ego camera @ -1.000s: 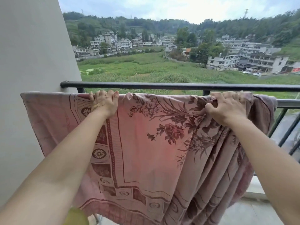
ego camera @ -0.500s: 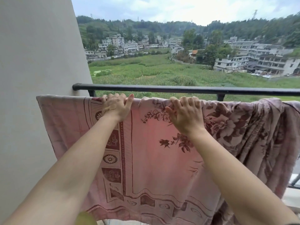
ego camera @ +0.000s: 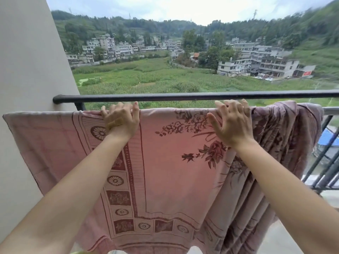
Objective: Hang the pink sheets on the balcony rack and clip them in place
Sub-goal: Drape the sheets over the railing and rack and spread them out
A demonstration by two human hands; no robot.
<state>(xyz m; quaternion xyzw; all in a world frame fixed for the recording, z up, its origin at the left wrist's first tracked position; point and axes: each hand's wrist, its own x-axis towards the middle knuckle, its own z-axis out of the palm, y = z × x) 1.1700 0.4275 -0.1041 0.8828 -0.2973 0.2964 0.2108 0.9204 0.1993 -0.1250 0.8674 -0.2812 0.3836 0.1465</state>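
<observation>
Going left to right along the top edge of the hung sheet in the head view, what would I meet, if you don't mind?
Wall → flat spread part of the pink sheet → left hand → right hand → bunched folds of the sheet → railing bars.

Item: my two arms, bare from wrist to elbow, no sleeves in my view. Left hand (ego camera: 120, 120): one tan adhesive plaster (ego camera: 114, 123) across the back. Right hand (ego camera: 231, 123): bare. I see short, unpainted nails on both.

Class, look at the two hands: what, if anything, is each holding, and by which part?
The left hand grips the pink sheet at its top fold over the rail. The right hand is open, fingers spread on that same top edge, gripping nothing.
</observation>
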